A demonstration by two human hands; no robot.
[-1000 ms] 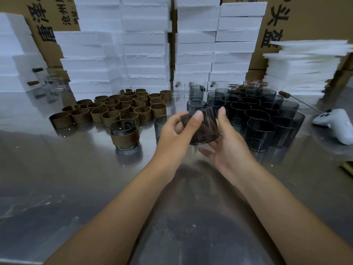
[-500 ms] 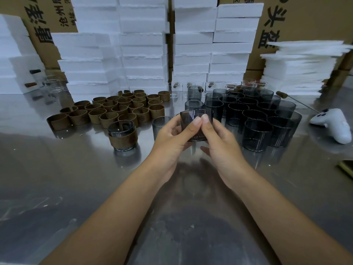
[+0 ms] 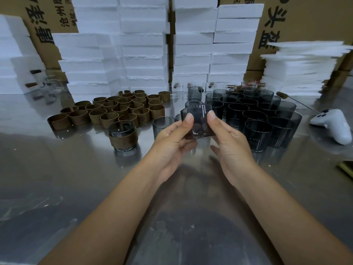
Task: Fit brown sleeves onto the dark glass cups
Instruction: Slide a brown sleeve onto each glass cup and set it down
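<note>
A dark glass cup (image 3: 197,122) is held upright above the steel table between both hands. My left hand (image 3: 172,139) grips its left side with thumb on the front and fingers behind. My right hand (image 3: 228,139) grips its right side the same way. The cup carries no sleeve. Several brown sleeves (image 3: 118,109) stand in a cluster to the back left. One dark cup wearing a brown sleeve (image 3: 123,135) stands in front of them. Several bare dark cups (image 3: 256,115) are grouped to the right.
White foam boxes (image 3: 145,46) are stacked along the back, with cardboard cartons behind. A white game controller (image 3: 333,124) lies at the right edge. Clear glasses (image 3: 55,86) stand at the back left. A bare dark cup (image 3: 162,125) stands just left of my hands.
The held cup has turned from tilted toward me to upright. My thumbs, pressed together at its front half a second ago, have spread to its two sides.
</note>
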